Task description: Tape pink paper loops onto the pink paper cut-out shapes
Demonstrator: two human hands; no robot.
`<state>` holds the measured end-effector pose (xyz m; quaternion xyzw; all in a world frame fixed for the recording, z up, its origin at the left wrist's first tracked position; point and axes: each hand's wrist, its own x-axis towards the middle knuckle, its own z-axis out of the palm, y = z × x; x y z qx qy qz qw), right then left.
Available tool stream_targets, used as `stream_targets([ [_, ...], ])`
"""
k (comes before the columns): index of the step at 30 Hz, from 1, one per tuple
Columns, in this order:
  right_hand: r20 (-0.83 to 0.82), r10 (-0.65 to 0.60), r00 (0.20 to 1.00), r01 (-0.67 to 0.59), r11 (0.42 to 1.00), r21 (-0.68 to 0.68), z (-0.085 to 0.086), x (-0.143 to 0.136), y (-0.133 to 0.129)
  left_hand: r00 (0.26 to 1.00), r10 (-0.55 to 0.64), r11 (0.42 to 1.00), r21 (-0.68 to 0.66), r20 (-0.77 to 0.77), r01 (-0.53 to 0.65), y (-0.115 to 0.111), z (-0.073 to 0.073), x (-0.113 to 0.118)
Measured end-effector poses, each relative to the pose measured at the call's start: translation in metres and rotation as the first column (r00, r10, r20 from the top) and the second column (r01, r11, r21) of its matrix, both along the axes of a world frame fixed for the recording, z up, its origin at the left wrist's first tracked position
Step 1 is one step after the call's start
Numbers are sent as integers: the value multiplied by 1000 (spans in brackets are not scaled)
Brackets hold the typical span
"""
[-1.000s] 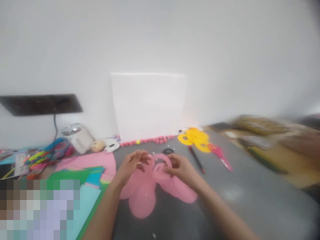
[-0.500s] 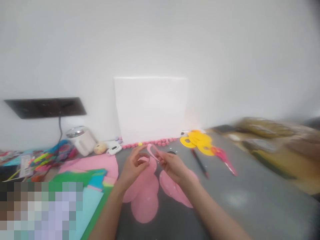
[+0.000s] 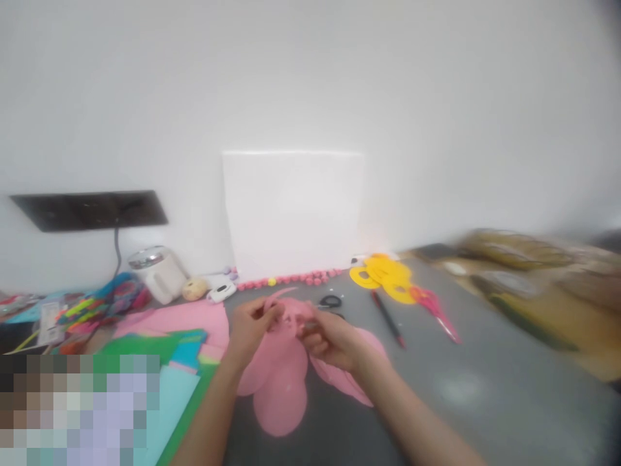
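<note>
Head view, left hand: the left hand (image 3: pixel 255 327) is bent, with its thumb and fingers pinching a pink paper strip (image 3: pixel 292 306).
Right hand: the right hand (image 3: pixel 332 338) is curled and pinches the strip's other side.
Pink strip: it is up in the air between the hands, over the middle of the grey table (image 3: pixel 485 362); part of it makes a thin curve. It is too blurry to tell its whole shape.
Which way: the strip lies to the right of the left hand and to the left of the right hand. Its long way seems to go across, hand to hand. Both hands touch it, so neither is nearer.
Pink circles: one bunch of pink paper circles (image 3: pixel 280 408) is below the strip, toward the table's near edge. More peek out under the right wrist.
Black scissors: the black-handled scissors (image 3: pixel 330 301) lie just past the right hand, toward the table's far edge.
</note>
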<state>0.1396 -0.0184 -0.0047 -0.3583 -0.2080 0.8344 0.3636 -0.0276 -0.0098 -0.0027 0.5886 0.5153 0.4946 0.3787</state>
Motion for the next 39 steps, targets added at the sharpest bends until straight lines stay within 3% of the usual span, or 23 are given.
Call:
stream_targets([
  [3,162,-33,986,27,999,37,-1,0,1,998,24,999,-35,57,-22,1,-1,-2],
  [5,246,-101,964,66,987,148,-3,0,1,996,13,998,-60,83,-8,1,-2,-3],
  [8,388,-224,894,38,901,432,-3,1,-1,997,0,997,-72,80,6,1,-3,-3],
  [10,440,-288,851,-3,834,552,-2,1,-3,998,0,998,-67,55,3,2,-2,-3],
  [15,451,-296,842,8,843,538,-3,-5,-5,999,-13,1000,-13,50,14,3,-3,-2],
  [18,465,-287,837,-34,821,569,-2,-8,-3,995,-23,1000,0,93,24,3,-4,-2],
  [20,516,-323,794,-77,788,611,-1,-5,-4,994,19,1000,-12,109,-17,4,-5,-3],
  [22,601,-453,658,-145,707,693,-5,7,-7,990,72,997,-18,121,-70,4,-5,-4],
  [25,574,-761,304,-350,471,810,-27,34,-18,985,83,996,-24,148,-80,4,-5,-6],
  [26,540,-816,208,-423,423,801,-38,43,-24,985,71,997,-33,160,-67,4,-5,-6],
  [28,513,-858,30,-515,426,744,-65,56,-36,982,40,998,-62,187,-29,4,-4,-5],
  [31,515,-851,-99,-552,478,683,-96,56,-50,972,6,993,-115,237,22,2,-2,-4],
  [32,519,-849,-96,-545,482,686,-101,53,-52,968,0,990,-138,251,36,2,-1,-3],
  [34,513,-858,-14,-468,460,755,-96,42,-51,963,-3,981,-187,268,55,0,2,-2],
  [37,454,-881,132,-238,417,877,-62,27,-36,967,-1,972,-227,253,61,-2,5,0],
  [39,438,-843,313,-134,418,899,-32,18,-21,974,-13,972,-225,225,65,-2,6,0],
])
